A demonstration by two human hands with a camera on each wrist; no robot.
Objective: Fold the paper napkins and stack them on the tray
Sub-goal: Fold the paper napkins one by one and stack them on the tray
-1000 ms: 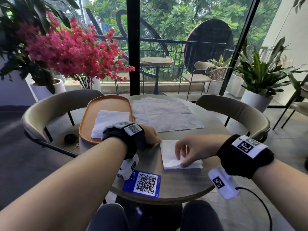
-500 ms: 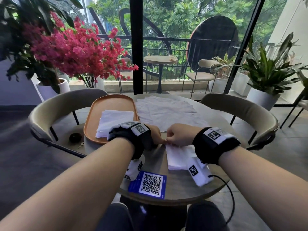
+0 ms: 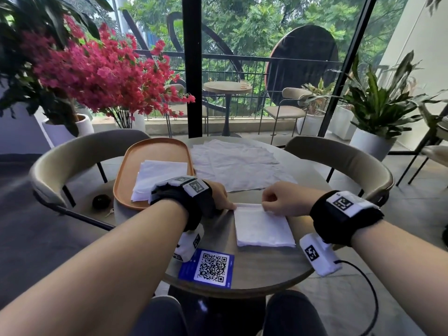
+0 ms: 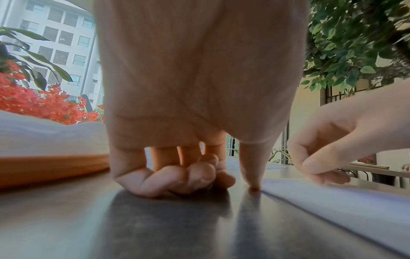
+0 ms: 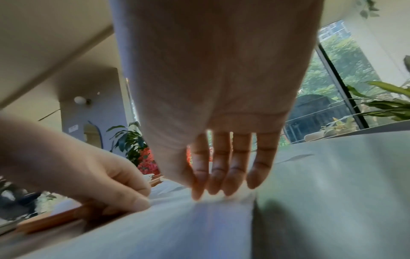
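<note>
A folded white napkin (image 3: 263,226) lies flat on the round table (image 3: 254,270) in front of me. My left hand (image 3: 228,204) rests beside its far left corner, fingers curled under (image 4: 177,177), with one straight digit pressing at the napkin's edge (image 4: 343,201). My right hand (image 3: 269,209) presses its straight fingertips (image 5: 219,189) on the napkin's far edge (image 5: 177,227). To the left sits the orange tray (image 3: 126,180), holding a stack of folded napkins (image 3: 157,177). Unfolded napkins (image 3: 237,166) lie spread at the table's far side.
A blue QR card (image 3: 208,267) lies at the table's near edge. Beige chairs stand left (image 3: 72,161) and right (image 3: 351,161) of the table. A small dark object (image 3: 101,201) sits on the left chair's seat. Potted plants line the window.
My right hand carried the napkin's near flap to the far edge beside my left hand, then slid right along that edge. The left hand stayed at the corner.
</note>
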